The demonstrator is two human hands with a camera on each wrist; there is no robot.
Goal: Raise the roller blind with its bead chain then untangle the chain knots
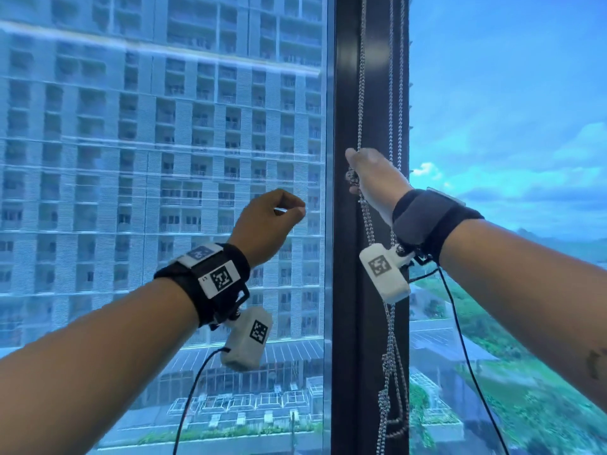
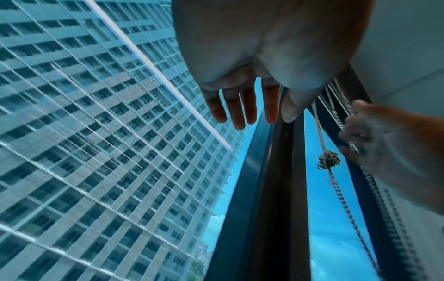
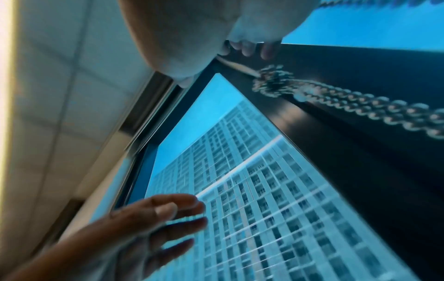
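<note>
Against the dark mullion (image 1: pixel 348 93) hung the chain (image 1: pixel 363 77), right hand (image 1: pixel 372 178) clamped on it just above a knot (image 1: pixel 352 177), left hand (image 1: pixel 269 221) left of the mullion, loosely curled, holding nothing, more knots (image 1: pixel 389 372) below.

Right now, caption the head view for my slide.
Right hand grips the bead chain at a knot; left hand hovers empty nearby.
</note>
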